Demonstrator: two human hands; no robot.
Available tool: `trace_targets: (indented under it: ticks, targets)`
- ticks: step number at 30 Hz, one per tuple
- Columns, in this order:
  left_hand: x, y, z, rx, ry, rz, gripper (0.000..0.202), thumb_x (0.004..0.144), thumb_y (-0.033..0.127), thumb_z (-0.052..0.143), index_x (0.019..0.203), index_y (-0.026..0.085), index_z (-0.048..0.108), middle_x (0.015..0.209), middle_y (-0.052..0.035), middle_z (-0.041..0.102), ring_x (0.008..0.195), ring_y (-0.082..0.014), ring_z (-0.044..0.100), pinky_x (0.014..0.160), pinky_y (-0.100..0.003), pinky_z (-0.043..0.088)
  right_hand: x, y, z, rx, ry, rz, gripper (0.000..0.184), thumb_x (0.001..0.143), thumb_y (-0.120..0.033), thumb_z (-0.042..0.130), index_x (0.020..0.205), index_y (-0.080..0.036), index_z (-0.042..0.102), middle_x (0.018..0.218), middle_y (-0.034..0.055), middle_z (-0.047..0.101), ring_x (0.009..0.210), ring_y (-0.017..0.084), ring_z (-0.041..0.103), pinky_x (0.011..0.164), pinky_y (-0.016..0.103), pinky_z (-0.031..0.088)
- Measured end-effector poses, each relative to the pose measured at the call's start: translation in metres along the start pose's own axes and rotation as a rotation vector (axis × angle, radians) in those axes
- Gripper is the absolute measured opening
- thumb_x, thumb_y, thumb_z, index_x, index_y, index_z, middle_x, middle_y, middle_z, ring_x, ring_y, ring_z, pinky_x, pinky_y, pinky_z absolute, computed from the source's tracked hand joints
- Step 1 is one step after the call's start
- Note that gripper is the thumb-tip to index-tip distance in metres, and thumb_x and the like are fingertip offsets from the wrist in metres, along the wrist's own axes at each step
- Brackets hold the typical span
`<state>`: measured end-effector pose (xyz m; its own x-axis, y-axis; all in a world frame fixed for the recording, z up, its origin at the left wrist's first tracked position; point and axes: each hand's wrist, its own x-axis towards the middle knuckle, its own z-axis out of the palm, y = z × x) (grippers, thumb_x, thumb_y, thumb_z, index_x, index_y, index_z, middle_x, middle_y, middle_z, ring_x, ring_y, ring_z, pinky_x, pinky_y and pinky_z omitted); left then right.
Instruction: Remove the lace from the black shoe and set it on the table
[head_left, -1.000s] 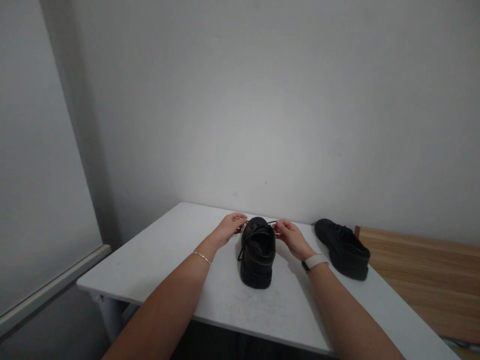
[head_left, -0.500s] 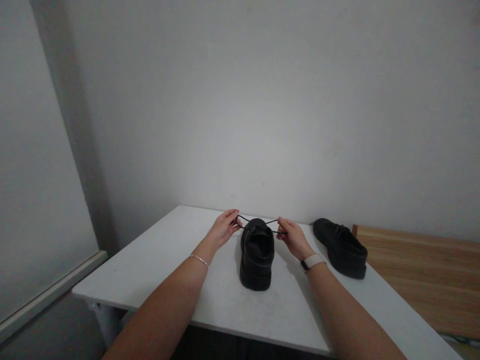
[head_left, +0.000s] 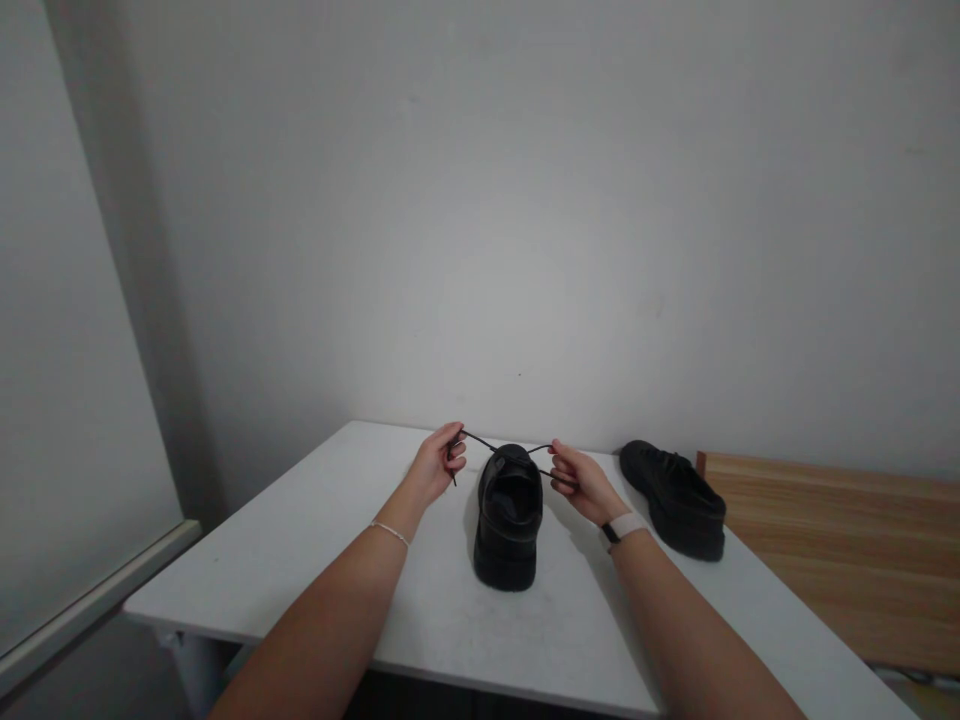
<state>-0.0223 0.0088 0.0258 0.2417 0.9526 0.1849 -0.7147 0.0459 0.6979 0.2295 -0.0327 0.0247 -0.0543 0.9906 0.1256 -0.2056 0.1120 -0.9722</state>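
Observation:
A black shoe (head_left: pixel 508 520) stands on the white table (head_left: pixel 315 540), heel toward me. My left hand (head_left: pixel 435 465) is closed on the left end of its black lace (head_left: pixel 477 441), pulled out to the left of the shoe. My right hand (head_left: pixel 579 480) is closed on the right lace end, just right of the shoe. Both lace ends run taut from the shoe's top to my fingers. A thin bracelet is on my left wrist and a light band on my right wrist.
A second black shoe (head_left: pixel 675 497) lies on the table to the right, near the wall. A wooden tabletop (head_left: pixel 840 550) adjoins at the right. A grey wall rises close behind, and a panel with a ledge (head_left: pixel 90 600) stands at the left.
My hands have drawn apart from the shoe's top, stretching the lace ends out to either side. The left hand moved farther left. The view shifted slightly.

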Motion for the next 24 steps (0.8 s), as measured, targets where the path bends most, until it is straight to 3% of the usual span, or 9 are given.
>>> trace_targets:
  ticks: [3,8,12,15,20,24]
  targets:
    - [-0.007,0.004,0.005,-0.023,-0.062,-0.069,0.027,0.075,0.037,0.075,0.076,0.013,0.062,0.061,0.0020,0.049,0.050,-0.0065,0.042,0.038,-0.015,0.028,-0.003,-0.001,-0.004,-0.059,-0.079,0.070,0.040,0.069,-0.053,0.075,0.078,-0.019,0.058,0.052,-0.0118,0.022,0.047,0.006,0.014,0.043,0.023,0.011]
    - [-0.018,0.007,0.009,-0.012,-0.184,-0.166,0.042,0.076,0.054,0.070,0.069,0.012,0.064,0.058,0.0001,0.048,0.052,-0.0100,0.045,0.045,-0.021,0.035,-0.006,0.001,-0.006,-0.116,-0.164,0.137,0.043,0.066,-0.049,0.080,0.061,-0.018,0.050,0.051,-0.0090,0.033,0.047,0.006,0.023,0.044,0.022,0.018]
    - [-0.020,0.006,0.010,0.014,-0.234,-0.183,0.041,0.073,0.054,0.072,0.074,0.013,0.067,0.062,-0.0003,0.049,0.053,-0.0103,0.046,0.045,-0.021,0.034,-0.009,-0.009,-0.003,0.002,-0.181,0.011,0.048,0.074,-0.059,0.069,0.058,-0.021,0.046,0.059,-0.0042,0.038,0.056,0.011,0.036,0.055,0.027,0.038]
    - [-0.018,0.004,0.010,0.059,-0.228,-0.175,0.039,0.075,0.051,0.071,0.078,0.013,0.068,0.062,-0.0004,0.048,0.053,-0.0099,0.046,0.043,-0.020,0.031,-0.011,-0.018,-0.001,0.115,-0.145,-0.113,0.045,0.080,-0.065,0.056,0.063,-0.023,0.049,0.071,0.0002,0.047,0.069,0.016,0.046,0.069,0.032,0.044]
    - [-0.011,-0.005,0.007,0.174,-0.159,-0.121,0.033,0.076,0.045,0.072,0.082,0.013,0.068,0.063,0.0005,0.051,0.047,-0.0061,0.039,0.039,-0.018,0.026,-0.012,-0.023,-0.004,0.175,-0.101,-0.180,0.039,0.084,-0.061,0.049,0.094,-0.026,0.065,0.092,0.0061,0.061,0.061,0.015,0.041,0.055,0.031,0.039]
    - [-0.008,-0.015,0.002,0.301,-0.098,-0.081,0.031,0.069,0.037,0.079,0.083,0.012,0.069,0.067,-0.0004,0.055,0.049,-0.0048,0.042,0.040,-0.016,0.025,-0.009,-0.021,-0.008,0.053,-0.101,-0.137,0.048,0.082,-0.063,0.048,0.106,-0.026,0.065,0.089,0.0049,0.064,0.047,0.011,0.022,0.039,0.027,0.020]
